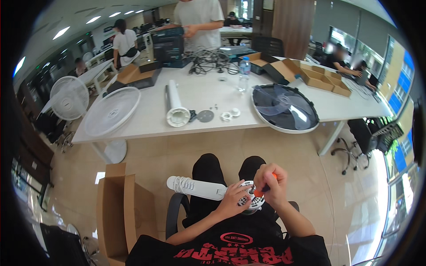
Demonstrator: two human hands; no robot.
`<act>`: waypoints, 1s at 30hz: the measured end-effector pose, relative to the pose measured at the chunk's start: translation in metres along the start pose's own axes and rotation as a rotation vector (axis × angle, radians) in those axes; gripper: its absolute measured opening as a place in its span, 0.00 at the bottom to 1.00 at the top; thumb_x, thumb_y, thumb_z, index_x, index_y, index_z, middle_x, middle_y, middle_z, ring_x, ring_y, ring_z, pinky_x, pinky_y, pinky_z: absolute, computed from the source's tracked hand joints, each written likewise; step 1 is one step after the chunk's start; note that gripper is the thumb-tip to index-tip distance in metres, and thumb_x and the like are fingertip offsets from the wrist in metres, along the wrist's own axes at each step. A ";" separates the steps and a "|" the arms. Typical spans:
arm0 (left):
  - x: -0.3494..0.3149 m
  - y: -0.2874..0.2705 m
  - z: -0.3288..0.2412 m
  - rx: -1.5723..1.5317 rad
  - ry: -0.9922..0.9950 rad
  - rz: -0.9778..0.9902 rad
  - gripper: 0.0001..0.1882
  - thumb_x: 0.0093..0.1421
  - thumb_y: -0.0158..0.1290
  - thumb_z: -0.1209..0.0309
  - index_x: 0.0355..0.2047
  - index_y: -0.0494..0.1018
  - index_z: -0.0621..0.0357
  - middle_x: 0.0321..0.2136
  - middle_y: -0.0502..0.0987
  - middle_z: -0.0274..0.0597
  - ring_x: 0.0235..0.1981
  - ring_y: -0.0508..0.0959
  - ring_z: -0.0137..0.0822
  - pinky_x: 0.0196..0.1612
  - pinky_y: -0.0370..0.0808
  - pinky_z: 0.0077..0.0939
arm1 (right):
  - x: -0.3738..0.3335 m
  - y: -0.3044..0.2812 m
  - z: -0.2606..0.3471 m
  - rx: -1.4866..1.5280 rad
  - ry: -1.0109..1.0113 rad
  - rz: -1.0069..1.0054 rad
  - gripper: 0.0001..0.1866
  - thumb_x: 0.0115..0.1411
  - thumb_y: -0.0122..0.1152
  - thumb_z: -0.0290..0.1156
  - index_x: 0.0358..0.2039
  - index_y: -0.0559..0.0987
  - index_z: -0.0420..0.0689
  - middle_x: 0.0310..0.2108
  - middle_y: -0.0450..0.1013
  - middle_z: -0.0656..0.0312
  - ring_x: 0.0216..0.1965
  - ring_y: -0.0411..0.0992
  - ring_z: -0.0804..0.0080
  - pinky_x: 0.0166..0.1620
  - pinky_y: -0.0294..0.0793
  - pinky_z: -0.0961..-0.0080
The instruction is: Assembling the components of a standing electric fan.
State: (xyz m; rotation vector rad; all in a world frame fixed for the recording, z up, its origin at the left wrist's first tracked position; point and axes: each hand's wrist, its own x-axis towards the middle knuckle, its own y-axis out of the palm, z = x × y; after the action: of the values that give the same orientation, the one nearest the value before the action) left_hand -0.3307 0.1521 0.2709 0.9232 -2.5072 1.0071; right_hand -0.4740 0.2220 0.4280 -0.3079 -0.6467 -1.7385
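Across my lap lies the white fan body (202, 188), its control panel and coiled cord to the left and its round slotted motor housing (256, 203) to the right. My left hand (233, 201) grips the housing from the left, fingers over its top. In my right hand (273, 184) is a screwdriver with an orange handle (259, 193), wrapped by my fingers, its shaft pointing at the housing near my left fingertips. The screwdriver tip and any screw under it are too small to make out.
On the white table (208, 126) ahead are a fan grille (113, 111), a white tube (176, 104), small round parts (205, 116), a water bottle (244, 73), and a fan head with clear blades (284, 106). An open carton (128, 208) stands left of my chair. A person (199, 22) stands beyond the table.
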 end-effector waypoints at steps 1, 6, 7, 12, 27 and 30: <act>0.001 0.002 -0.002 -0.017 0.011 0.021 0.08 0.59 0.63 0.65 0.34 0.79 0.54 0.61 0.77 0.41 0.70 0.65 0.55 0.67 0.60 0.54 | -0.005 -0.003 -0.002 -0.016 -0.003 -0.025 0.16 0.72 0.56 0.36 0.27 0.67 0.44 0.20 0.65 0.62 0.19 0.64 0.76 0.25 0.65 0.77; 0.011 0.009 -0.003 -0.048 0.090 0.085 0.09 0.57 0.66 0.67 0.35 0.79 0.54 0.57 0.77 0.45 0.69 0.65 0.55 0.67 0.62 0.52 | -0.023 -0.012 -0.006 -0.046 -0.015 -0.184 0.16 0.73 0.54 0.34 0.27 0.67 0.45 0.21 0.67 0.62 0.20 0.65 0.77 0.26 0.65 0.78; 0.010 0.010 -0.004 -0.048 0.101 0.091 0.09 0.57 0.66 0.67 0.35 0.79 0.54 0.57 0.77 0.45 0.69 0.65 0.55 0.67 0.62 0.52 | -0.025 -0.012 -0.007 -0.058 -0.013 -0.201 0.16 0.73 0.54 0.34 0.27 0.67 0.45 0.21 0.67 0.62 0.20 0.65 0.77 0.26 0.65 0.78; 0.011 0.007 -0.006 -0.075 0.153 0.128 0.08 0.58 0.66 0.67 0.35 0.79 0.53 0.58 0.77 0.43 0.70 0.65 0.55 0.67 0.61 0.53 | -0.031 -0.016 -0.006 -0.111 -0.039 -0.235 0.15 0.74 0.52 0.31 0.27 0.69 0.44 0.21 0.68 0.63 0.20 0.65 0.78 0.27 0.65 0.79; -0.010 -0.012 0.001 -0.136 0.095 0.126 0.09 0.60 0.63 0.64 0.34 0.78 0.54 0.62 0.74 0.44 0.71 0.62 0.56 0.70 0.58 0.53 | -0.031 0.013 -0.027 -0.177 0.018 -0.128 0.13 0.73 0.54 0.32 0.29 0.69 0.43 0.25 0.68 0.61 0.24 0.66 0.76 0.30 0.67 0.78; -0.008 -0.008 0.003 -0.148 0.083 0.108 0.09 0.60 0.63 0.64 0.34 0.77 0.54 0.58 0.75 0.44 0.71 0.62 0.56 0.69 0.58 0.54 | -0.017 0.014 -0.024 -0.369 0.008 0.014 0.09 0.62 0.66 0.26 0.40 0.77 0.40 0.41 0.68 0.59 0.40 0.68 0.71 0.45 0.69 0.76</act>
State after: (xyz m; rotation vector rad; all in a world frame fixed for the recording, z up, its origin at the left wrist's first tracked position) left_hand -0.3191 0.1490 0.2688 0.6957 -2.5445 0.8574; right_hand -0.4531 0.2202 0.4034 -0.5587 -0.3135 -1.8409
